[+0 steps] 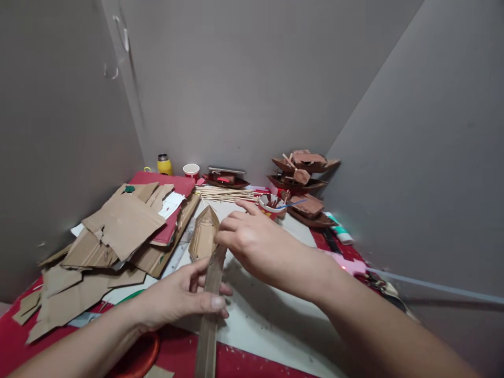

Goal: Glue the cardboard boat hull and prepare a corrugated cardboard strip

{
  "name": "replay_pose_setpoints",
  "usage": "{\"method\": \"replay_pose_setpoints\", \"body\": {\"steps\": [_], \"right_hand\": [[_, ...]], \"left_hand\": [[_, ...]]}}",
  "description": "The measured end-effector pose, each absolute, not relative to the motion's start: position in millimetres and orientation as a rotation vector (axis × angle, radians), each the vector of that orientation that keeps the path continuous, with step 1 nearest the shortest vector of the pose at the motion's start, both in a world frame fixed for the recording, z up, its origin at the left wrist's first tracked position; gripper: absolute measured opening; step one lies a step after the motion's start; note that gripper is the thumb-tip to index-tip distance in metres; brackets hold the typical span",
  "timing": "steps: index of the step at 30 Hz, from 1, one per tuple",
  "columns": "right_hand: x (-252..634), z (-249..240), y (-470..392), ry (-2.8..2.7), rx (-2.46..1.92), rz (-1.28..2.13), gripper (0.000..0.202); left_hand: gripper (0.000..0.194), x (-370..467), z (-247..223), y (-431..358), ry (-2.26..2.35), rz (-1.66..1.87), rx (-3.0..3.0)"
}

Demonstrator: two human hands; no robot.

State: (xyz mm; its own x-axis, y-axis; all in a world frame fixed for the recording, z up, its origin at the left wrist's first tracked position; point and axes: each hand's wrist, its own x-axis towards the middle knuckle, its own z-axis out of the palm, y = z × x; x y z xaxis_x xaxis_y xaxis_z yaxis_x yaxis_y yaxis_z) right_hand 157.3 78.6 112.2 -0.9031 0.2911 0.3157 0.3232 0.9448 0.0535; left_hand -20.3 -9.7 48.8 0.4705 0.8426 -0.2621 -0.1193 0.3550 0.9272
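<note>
A long brown cardboard strip [207, 338] runs from the near edge of the table up to between my hands. My left hand [192, 294] grips it around its middle, thumb on top and fingers beneath. At the far end of the strip, my right hand [252, 231] pinches with its fingertips, partly hidden behind the hand itself. Just beyond the strip lies a small cardboard boat hull [203, 236] with a pointed far end and folded-up sides, its near part close to my left fingers. A white sheet [268, 315] lies beneath both hands.
Torn cardboard pieces [122, 223] are heaped at left. Behind are thin wooden sticks [230, 194], a paper cup with brown contents [271, 203], a white cup [191, 169] and a yellow bottle [164, 165]. Brown model boats [305, 168] are stacked at right, near a pink glue gun [348, 264].
</note>
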Motion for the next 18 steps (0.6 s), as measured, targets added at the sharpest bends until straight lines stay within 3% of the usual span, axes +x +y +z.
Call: {"method": "replay_pose_setpoints", "body": {"steps": [4, 10, 12, 18], "right_hand": [[155, 106, 75, -2.331, -0.401, 0.034, 0.017], [138, 89, 56, -2.276, -0.636, 1.220, 0.018], [132, 83, 56, -2.217, -0.702, 1.469, 0.017], [124, 69, 60, -2.049, -0.766, 1.708, 0.017]], "left_hand": [[0.058, -26, 43, -3, 0.877, 0.873, 0.951], [0.066, -32, 42, -3, 0.860, 1.014, 1.045], [0.071, -34, 42, -5, 0.854, 1.026, 1.049], [0.096, -37, 42, -7, 0.884, 1.041, 1.013]]}}
